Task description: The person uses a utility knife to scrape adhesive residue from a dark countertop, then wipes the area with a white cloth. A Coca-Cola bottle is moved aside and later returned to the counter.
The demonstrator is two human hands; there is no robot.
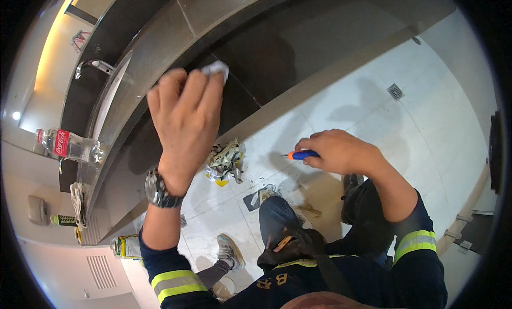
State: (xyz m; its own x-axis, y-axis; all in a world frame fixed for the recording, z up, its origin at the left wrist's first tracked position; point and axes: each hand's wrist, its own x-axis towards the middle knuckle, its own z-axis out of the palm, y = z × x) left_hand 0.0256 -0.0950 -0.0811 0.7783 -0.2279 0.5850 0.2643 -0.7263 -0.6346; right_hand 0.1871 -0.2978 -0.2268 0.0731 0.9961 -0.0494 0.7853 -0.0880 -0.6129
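Observation:
My left hand (186, 109), wearing a black wristwatch, is raised at the dark tiled front (250, 69) of a counter. Its fingers are closed on a crumpled white wad (217, 70), which could be cloth or tissue. Over the floor to the right, my right hand (338, 150) grips a screwdriver (303, 155) by its blue and orange handle. The thin metal tip points left, away from the palm. Between the hands, lower down, a heap of crumpled wrapping scraps (225, 161) lies on the white tiled floor.
A clear bottle with a red label (62, 142) and a pale cloth (78, 202) are on the counter's left part, near a chrome tap (96, 67). A person's sneaker (230, 251) is on the floor below. A square drain (394, 91) sits in the floor.

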